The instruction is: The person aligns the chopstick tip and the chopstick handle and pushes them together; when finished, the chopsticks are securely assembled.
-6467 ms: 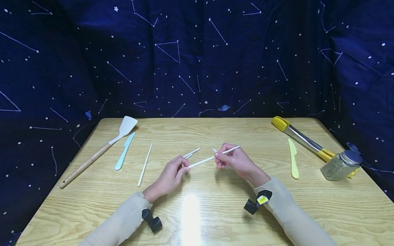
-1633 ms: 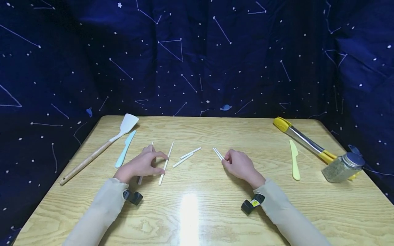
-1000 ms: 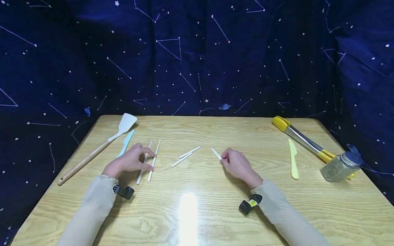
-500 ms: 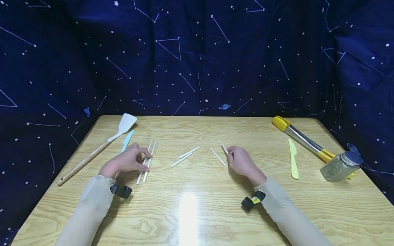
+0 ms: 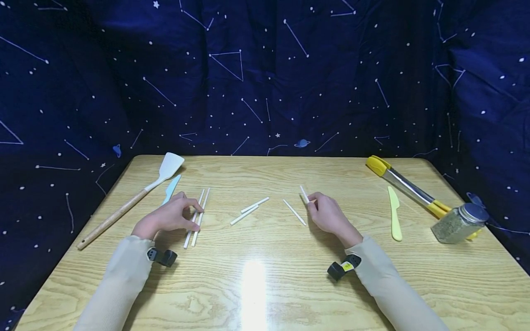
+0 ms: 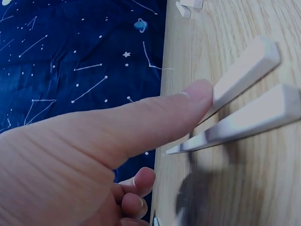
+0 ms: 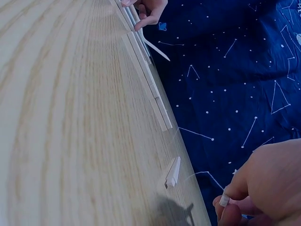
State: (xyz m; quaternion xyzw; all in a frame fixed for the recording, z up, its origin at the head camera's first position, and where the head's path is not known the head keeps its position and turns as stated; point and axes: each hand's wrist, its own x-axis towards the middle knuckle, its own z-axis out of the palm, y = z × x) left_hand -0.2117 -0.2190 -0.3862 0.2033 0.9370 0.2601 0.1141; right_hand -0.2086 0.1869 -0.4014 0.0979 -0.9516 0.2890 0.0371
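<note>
Pinches a white stick [image 5: 304,193] in the right hand [image 5: 329,214], pointing toward 11 o'clock, probably near one end to leave the rest free. Leaves a loose stick [image 5: 295,212] nearby at 7 o'clock. At 9 o'clock, rests the left hand [image 5: 169,216], arched wide, against a long chopstick [image 5: 206,197], perhaps to align it with a second chopstick [image 5: 187,240]. Compared with half a second ago, holds the white stick slightly farther toward 12 o'clock.

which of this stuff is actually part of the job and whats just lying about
Likely part of the job:
two white sticks touched or flanked by the left hand
middle pair
lone stick
held stick in the right hand

Apparently just lying about:
spatula
blue knife
yellow knife
tongs
jar
</note>
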